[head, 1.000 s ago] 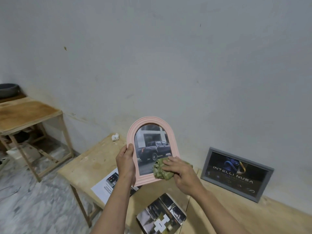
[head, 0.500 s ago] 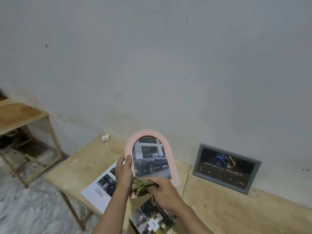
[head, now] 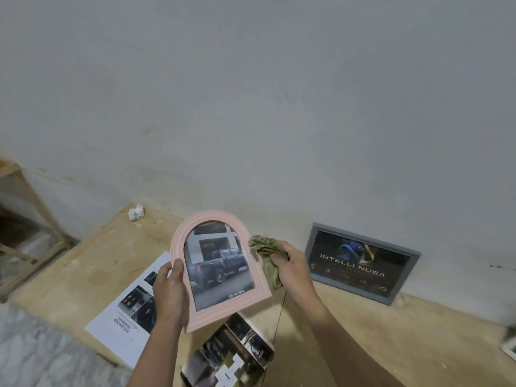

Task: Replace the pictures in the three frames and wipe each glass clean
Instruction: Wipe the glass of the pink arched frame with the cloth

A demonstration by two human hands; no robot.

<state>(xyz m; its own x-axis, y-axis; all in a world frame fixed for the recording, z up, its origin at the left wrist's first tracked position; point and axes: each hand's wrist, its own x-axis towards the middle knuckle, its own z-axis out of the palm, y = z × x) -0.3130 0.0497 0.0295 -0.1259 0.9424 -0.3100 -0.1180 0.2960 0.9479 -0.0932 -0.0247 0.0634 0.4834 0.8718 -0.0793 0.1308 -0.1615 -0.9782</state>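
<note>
Pink arched frame [head: 220, 270], seemingly light, rigid and glass-fronted, is resting in the left hand [head: 170, 291], fingers closing around its left edge. Right hand [head: 293, 265], beside the frame's right edge, is clenching a soft green cloth [head: 268, 252], clear of the glass.

Both bare forearms are extended forward from the lower edge of the view. The left hand [head: 171, 294] is closed around the lower left edge of an arched pink plastic picture frame [head: 220, 268], the thumb laid over the front rim and pointed toward 12 o'clock, the fingers hidden behind. The frame is held tilted. The right hand [head: 293, 265] is placed at 3 o'clock of the left, clenched around a crumpled olive-green cloth [head: 266, 254], knuckles turned upward, just beside the frame's right edge.
</note>
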